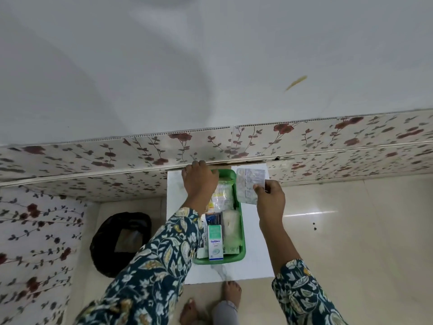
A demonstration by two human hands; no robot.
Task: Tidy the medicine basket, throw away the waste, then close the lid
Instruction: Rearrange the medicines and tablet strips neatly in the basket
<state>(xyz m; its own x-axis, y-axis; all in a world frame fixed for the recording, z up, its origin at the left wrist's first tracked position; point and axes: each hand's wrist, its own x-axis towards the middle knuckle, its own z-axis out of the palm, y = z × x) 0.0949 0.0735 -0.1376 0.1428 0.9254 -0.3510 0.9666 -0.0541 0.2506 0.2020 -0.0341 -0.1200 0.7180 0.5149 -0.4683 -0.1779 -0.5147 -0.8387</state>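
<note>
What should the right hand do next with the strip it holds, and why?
Probably lay the blister strip flat in the green basket. The right hand pinches it beside the far right rim, and it looks filled, not waste; the left hand is at the far end. The bin sits left.

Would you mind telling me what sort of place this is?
Probably a room in a home: glossy cream floor tiles, floral wall panels, a black-lined bin on the floor, and a green medicine basket on a small white table.

Left hand point(199, 179) reaches forward, knuckles up; right hand point(269, 198) raised, fingers point(257, 187) pinched.
</note>
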